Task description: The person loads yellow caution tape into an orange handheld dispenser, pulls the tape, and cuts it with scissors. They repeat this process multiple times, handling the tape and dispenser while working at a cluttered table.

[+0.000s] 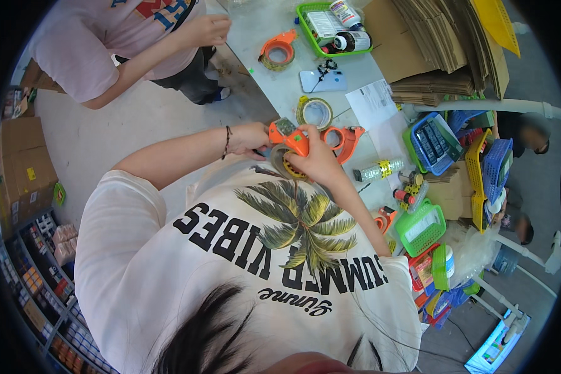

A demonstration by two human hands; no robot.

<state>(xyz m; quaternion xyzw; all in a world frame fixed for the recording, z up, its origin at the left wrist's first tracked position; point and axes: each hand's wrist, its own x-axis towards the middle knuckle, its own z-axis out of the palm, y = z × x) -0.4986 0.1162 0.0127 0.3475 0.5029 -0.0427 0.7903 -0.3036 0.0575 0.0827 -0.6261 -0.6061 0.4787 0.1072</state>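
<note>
My right hand (318, 157) is wrapped round an orange tape dispenser (297, 144), held close in front of my shirt. A roll of tape (280, 160) sits in it, partly covered by my fingers. My left hand (248, 138), with a dark band at the wrist, is at the dispenser's left side. Its fingers are curled; what they pinch is hidden. Just right of my right hand, another orange tape dispenser (350, 143) lies on the table (265, 80). A loose tape roll (316, 113) lies beyond my hands.
Farther back are a phone (324, 81), another orange dispenser (277, 52) and a green basket (320, 52) of bottles. Flattened cardboard (427, 37) is stacked at the back right. Plastic baskets (421, 228) crowd the right. Another person (137, 50) stands at the far left.
</note>
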